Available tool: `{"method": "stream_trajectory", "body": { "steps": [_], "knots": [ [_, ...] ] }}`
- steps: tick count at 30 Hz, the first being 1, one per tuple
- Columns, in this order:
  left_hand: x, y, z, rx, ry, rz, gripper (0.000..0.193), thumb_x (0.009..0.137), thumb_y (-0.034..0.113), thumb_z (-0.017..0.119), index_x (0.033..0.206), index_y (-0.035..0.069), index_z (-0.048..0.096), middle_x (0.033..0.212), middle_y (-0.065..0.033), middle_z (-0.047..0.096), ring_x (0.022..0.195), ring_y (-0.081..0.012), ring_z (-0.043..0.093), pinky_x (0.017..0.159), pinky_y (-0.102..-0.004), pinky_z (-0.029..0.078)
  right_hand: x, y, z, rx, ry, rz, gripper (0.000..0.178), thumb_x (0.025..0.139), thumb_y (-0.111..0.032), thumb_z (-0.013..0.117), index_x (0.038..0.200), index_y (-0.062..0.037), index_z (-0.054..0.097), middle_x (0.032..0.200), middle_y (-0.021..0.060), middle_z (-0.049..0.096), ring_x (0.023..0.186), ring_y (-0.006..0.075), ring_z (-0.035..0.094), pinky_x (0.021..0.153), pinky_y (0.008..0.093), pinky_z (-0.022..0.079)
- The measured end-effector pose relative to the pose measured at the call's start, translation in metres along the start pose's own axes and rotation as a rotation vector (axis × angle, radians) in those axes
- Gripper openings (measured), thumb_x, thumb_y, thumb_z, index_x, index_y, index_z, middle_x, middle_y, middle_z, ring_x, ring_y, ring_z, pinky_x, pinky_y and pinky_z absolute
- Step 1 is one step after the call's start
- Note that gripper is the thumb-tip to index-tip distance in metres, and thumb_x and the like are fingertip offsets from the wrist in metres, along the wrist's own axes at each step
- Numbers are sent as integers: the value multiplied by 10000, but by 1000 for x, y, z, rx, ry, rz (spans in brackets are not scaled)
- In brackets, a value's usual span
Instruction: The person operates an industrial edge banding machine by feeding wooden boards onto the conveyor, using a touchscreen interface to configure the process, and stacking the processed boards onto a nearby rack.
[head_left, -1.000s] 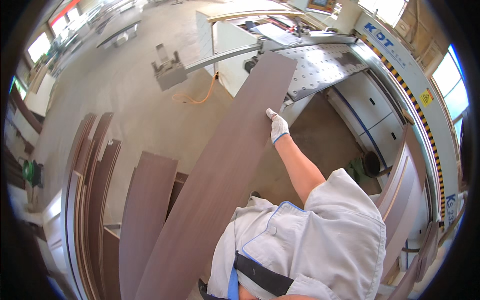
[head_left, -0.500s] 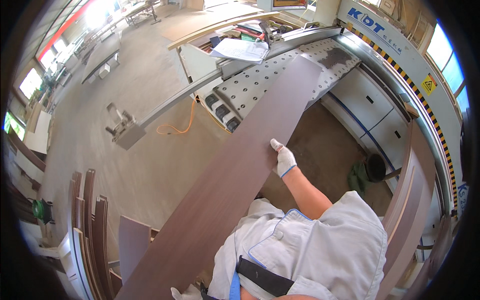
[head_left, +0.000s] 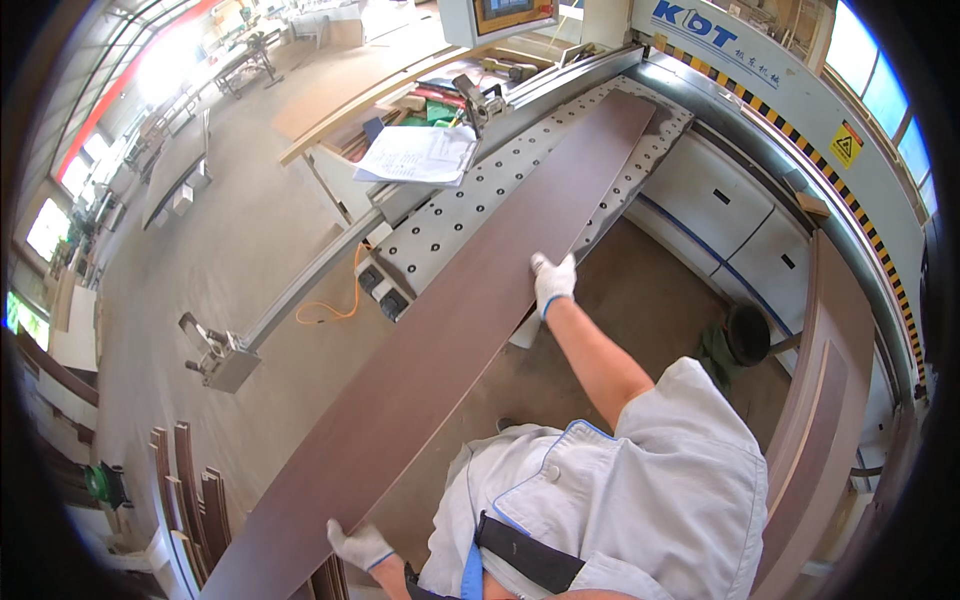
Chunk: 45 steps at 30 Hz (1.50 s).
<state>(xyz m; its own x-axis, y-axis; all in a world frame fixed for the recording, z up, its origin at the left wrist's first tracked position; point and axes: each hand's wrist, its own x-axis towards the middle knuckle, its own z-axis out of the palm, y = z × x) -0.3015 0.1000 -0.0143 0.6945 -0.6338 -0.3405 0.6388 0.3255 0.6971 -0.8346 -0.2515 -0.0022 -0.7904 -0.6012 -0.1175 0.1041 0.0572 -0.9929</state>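
A long dark brown board [head_left: 420, 370] runs diagonally from the lower left to the far end of a metal worktable. My right hand [head_left: 553, 282], in a white knitted glove with a blue cuff, grips its near edge about midway, thumb on top and fingers hidden beneath. Lower down, my left hand [head_left: 358, 545], gloved the same way and slightly blurred, grips that edge near the lower end; its fingers are partly hidden. The far part of the board overlies the grey worktable [head_left: 455, 215], whose top is dotted with small dark round pads.
A metal guide rail [head_left: 300, 290] with an end bracket extends left from the worktable, an orange cable [head_left: 335, 315] below it. Papers [head_left: 420, 153] and tools lie behind. Brown boards lean at the right [head_left: 815, 400] and stand at lower left [head_left: 190, 490]. A black bin [head_left: 748, 335] stands right.
The board has shifted further over the worktable and sits lower toward it. My left hand, mostly out of view before, now shows on the near edge. The view has turned slightly.
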Motion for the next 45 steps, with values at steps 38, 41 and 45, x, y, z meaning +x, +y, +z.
{"method": "stream_trajectory", "body": {
  "steps": [38, 41, 45],
  "knots": [
    [22, -78, -73, -46, -5, -356, 342, 1107, 215, 500, 1343, -21, 571, 1373, -248, 660, 1220, -408, 671, 1053, -533, 561, 23, 27, 125, -745, -180, -1173, 711, 987, -464, 751, 1421, 77, 593, 1482, 234, 620, 1343, 400, 615, 1135, 481, 488],
    [-18, -21, -175, 16, 102, -202, 356, 1121, 212, 374, 1372, 13, 529, 1486, -256, 593, 1335, -431, 594, 1158, -556, 468, -187, 12, 125, -208, -962, -1001, 371, 988, -89, 724, 1325, 52, 659, 1398, 178, 670, 1296, 301, 636, 1107, 409, 499],
    [-52, 56, -207, -136, 514, -128, 429, 1119, 307, 459, 1427, 18, 532, 1538, -246, 564, 1385, -425, 560, 1166, -549, 465, -421, 47, 125, -356, -1780, -290, 369, 1015, -276, 724, 1277, -17, 756, 1284, 130, 761, 1211, 226, 700, 1059, 363, 529]
  ]
}}
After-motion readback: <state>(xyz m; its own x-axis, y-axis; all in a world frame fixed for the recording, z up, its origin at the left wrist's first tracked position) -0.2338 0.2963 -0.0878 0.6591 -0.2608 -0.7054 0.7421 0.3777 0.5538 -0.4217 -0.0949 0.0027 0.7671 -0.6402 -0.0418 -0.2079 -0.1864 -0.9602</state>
